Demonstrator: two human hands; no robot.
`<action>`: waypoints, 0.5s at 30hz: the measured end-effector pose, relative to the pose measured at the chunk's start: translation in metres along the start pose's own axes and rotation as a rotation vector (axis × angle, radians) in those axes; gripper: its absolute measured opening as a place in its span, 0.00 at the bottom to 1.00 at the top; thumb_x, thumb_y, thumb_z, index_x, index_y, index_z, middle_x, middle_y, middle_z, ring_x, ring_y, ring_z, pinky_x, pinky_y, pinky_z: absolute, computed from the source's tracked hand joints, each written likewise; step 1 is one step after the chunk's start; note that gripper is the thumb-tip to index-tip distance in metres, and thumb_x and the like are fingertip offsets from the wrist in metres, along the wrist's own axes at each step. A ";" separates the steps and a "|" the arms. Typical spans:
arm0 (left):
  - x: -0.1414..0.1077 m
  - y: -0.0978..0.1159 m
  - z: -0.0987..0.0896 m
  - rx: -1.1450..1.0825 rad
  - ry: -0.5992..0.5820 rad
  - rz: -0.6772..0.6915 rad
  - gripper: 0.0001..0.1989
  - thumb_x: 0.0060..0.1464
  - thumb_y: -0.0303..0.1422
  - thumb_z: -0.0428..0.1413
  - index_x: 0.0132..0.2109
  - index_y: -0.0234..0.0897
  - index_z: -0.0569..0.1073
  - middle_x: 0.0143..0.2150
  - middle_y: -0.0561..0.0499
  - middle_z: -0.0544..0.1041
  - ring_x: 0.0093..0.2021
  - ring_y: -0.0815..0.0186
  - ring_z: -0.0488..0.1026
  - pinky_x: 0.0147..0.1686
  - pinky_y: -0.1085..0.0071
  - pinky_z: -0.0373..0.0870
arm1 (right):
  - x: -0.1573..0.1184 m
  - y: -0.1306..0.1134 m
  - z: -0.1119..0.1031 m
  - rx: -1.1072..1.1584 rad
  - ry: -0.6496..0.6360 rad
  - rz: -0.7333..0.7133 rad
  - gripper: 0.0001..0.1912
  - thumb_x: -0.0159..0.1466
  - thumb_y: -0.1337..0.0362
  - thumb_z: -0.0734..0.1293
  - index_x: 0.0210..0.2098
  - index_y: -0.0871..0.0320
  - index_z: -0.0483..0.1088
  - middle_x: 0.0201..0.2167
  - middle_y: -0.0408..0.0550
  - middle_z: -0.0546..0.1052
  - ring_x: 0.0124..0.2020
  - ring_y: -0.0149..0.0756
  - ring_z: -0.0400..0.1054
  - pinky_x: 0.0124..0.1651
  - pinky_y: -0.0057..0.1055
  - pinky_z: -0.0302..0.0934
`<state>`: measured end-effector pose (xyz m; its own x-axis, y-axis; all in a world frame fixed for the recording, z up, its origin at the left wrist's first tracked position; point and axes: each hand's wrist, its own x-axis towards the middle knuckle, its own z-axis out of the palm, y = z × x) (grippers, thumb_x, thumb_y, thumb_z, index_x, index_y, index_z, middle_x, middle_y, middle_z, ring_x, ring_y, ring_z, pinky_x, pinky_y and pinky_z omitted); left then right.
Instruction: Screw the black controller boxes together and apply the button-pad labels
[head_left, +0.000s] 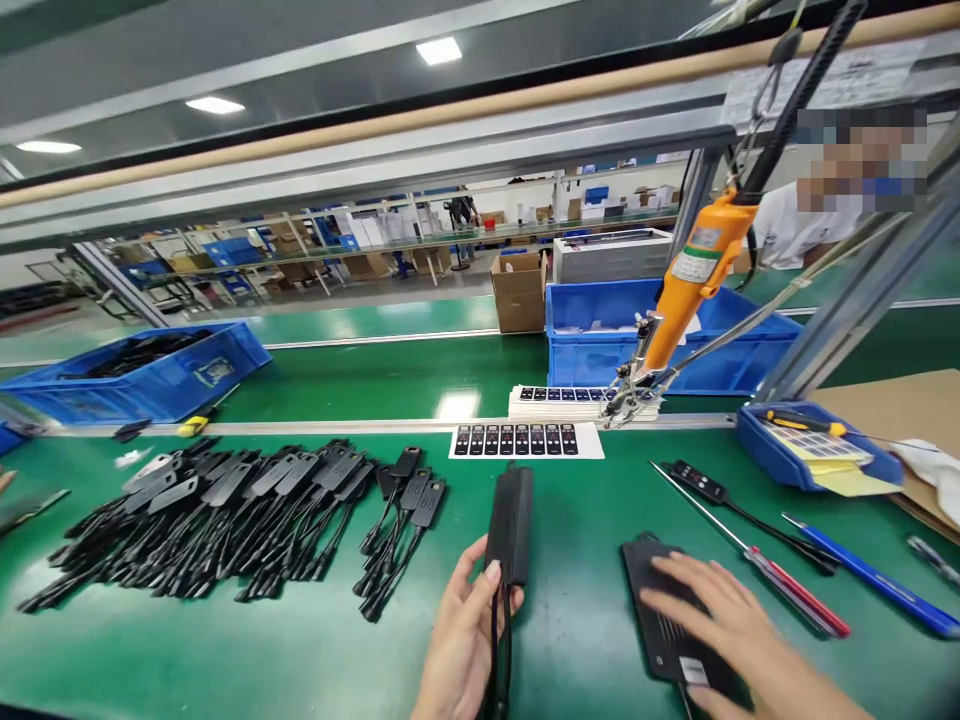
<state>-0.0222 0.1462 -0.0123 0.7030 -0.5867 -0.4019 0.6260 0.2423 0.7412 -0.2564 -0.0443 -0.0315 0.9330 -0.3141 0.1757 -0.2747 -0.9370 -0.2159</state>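
Upright in my left hand [469, 625] is a black rectangular device [511, 520], my thumb and fingers round its lower end, its cables hanging down. My right hand [720, 620] has its fingers spread over a flat black device [656, 640] lying on the green table [577, 600]; a small white label shows on that device. Beyond my left hand lies a white sheet of black stickers [526, 441]. Left of it rest a few small black cabled units [429, 503] and a large pile of similar ones [225, 485].
An orange electric screwdriver [694, 265] hangs at right. A red-handled screwdriver [799, 595], a blue pen-like tool [877, 580] and a cabled unit [697, 481] lie right. Blue bins [592, 350] stand behind; another bin [187, 385] is at left. A person [795, 225] is behind at right.
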 end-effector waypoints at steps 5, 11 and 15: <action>-0.003 -0.011 -0.013 0.011 -0.001 0.010 0.29 0.31 0.33 0.74 0.43 0.35 0.75 0.36 0.50 0.79 0.31 0.69 0.74 0.33 0.75 0.75 | 0.003 -0.015 0.041 -0.269 0.308 0.392 0.48 0.56 0.35 0.60 0.59 0.71 0.64 0.45 0.69 0.74 0.42 0.61 0.70 0.38 0.53 0.70; 0.004 -0.028 -0.022 -0.173 -0.121 -0.087 0.19 0.34 0.27 0.71 0.38 0.34 0.78 0.35 0.49 0.80 0.32 0.68 0.75 0.34 0.74 0.74 | 0.014 -0.036 0.048 -0.137 0.281 0.502 0.42 0.59 0.48 0.57 0.62 0.75 0.57 0.38 0.65 0.74 0.36 0.56 0.71 0.33 0.49 0.70; 0.002 -0.032 -0.027 -0.428 -0.405 -0.311 0.15 0.38 0.28 0.67 0.38 0.32 0.80 0.36 0.45 0.81 0.37 0.64 0.76 0.44 0.65 0.73 | 0.012 -0.027 0.042 0.276 0.267 0.618 0.47 0.57 0.45 0.60 0.68 0.63 0.46 0.49 0.62 0.74 0.45 0.53 0.73 0.43 0.46 0.72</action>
<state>-0.0321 0.1585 -0.0517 0.3383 -0.9024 -0.2668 0.9165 0.2516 0.3110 -0.2278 -0.0165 -0.0634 0.5281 -0.8331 0.1644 -0.6314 -0.5147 -0.5800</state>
